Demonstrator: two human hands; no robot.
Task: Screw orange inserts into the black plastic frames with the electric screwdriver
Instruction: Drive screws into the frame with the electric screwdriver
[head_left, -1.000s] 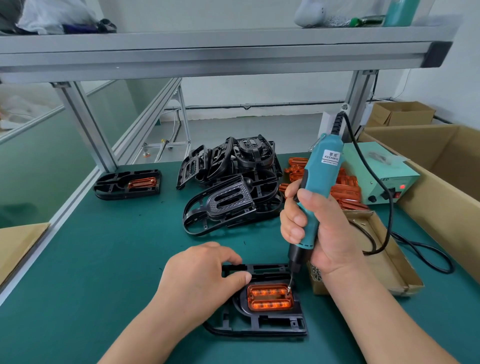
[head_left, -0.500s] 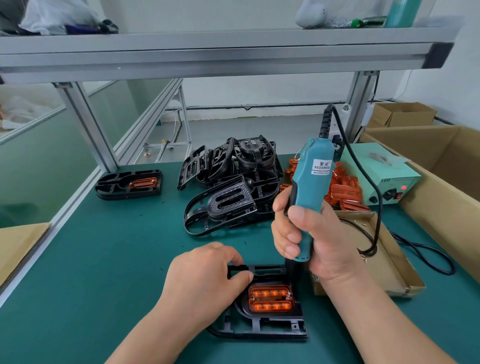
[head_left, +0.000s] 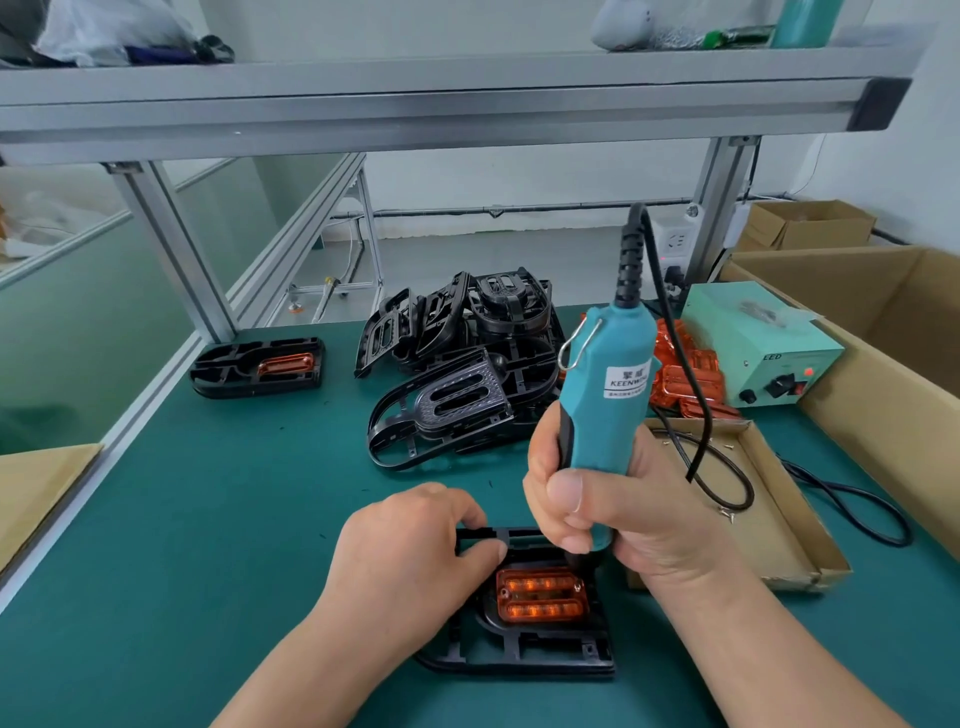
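Fingers (head_left: 543, 467) gripping electric screwdriver (head_left: 605, 395), bit hidden, left hand (head_left: 410, 540) holding, half-covering frame (head_left: 519, 662)

The teal plastic electric screwdriver (head_left: 605, 410) bears a white paper label (head_left: 627, 378) with dark lettering and trails a black ribbed cord (head_left: 628, 270). The translucent orange rectangular insert (head_left: 542, 595) shows two brighter bars and sits against the black plastic frame (head_left: 519, 660). The rubbery bench mat (head_left: 208, 519) is dark green. One piece in the heap of black plastic frames (head_left: 467, 364) shows what looks like a fine dotted grid. The mint-green metal power box (head_left: 743, 332) has a red light.

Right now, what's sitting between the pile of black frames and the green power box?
A heap of orange inserts, partly hidden by the screwdriver, in the head view.
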